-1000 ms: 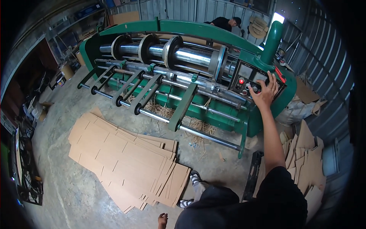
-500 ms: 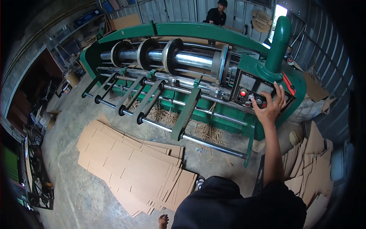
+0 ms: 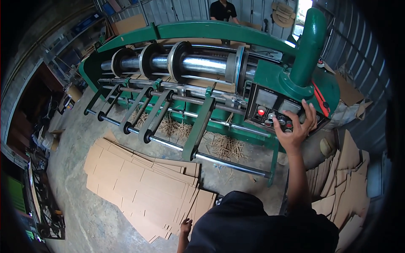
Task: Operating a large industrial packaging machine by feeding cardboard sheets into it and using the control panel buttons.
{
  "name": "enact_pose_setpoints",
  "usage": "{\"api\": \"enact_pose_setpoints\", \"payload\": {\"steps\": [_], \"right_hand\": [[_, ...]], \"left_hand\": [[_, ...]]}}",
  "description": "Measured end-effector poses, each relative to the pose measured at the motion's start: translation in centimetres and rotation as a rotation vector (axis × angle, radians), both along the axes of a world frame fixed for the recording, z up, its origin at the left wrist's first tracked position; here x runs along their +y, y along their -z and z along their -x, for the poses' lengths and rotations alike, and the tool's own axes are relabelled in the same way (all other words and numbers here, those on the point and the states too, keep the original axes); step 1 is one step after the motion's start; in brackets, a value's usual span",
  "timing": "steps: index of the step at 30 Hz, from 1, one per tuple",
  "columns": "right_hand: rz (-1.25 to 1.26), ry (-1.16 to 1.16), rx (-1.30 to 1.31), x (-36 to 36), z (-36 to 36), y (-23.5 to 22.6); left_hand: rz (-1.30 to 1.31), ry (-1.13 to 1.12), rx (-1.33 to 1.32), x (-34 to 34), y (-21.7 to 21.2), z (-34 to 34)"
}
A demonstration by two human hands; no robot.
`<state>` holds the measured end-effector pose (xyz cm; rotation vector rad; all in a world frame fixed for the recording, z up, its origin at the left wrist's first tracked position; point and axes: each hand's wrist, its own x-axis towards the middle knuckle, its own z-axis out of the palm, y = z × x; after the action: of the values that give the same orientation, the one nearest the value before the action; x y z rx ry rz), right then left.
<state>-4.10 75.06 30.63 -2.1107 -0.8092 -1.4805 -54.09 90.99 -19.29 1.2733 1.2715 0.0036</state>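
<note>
My right hand [image 3: 295, 128] reaches over the control panel [image 3: 267, 100] of a large green machine [image 3: 202, 30]. Its fingers are spread, with thumb and index finger by the buttons and knobs; whether they press one I cannot tell. A red light [image 3: 261, 112] glows left of the thumb. My left hand [image 3: 185, 227] hangs low, its fingers loosely bent and nothing visible in them. Beneath it in the view lies a stack of slotted cardboard sheets [image 3: 139, 185] on the floor. Steel rollers [image 3: 202, 64] with dark rings run along the machine, and belts [image 3: 200, 126] slope down from them.
Cardboard strips [image 3: 223, 145] lie in heaps under the machine. More cardboard pieces [image 3: 348, 185] are piled at my right. Behind the machine stands another person [image 3: 223, 10] in a dark shirt. A thick green post [image 3: 310, 46] rises beside the panel, and shelves [image 3: 80, 31] line the far left wall.
The view has shifted, so the machine sits slightly higher and further left. My left hand has come up a little into view. My right hand stays at the panel.
</note>
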Motion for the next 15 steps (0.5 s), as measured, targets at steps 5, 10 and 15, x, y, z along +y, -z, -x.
{"api": "enact_pose_setpoints", "payload": {"steps": [5,10,15], "right_hand": [[-0.010,-0.021,0.006,0.0,-0.6,0.2],[-0.010,-0.022,0.000,-0.1,-0.9,0.4],[-0.016,-0.034,0.001,0.0,-0.9,0.3]], "left_hand": [[-0.027,0.046,0.065,0.5,-0.1,0.6],[-0.023,0.010,0.163,0.6,-1.2,2.7],[0.004,-0.051,0.178,-0.1,-3.2,3.5]]}}
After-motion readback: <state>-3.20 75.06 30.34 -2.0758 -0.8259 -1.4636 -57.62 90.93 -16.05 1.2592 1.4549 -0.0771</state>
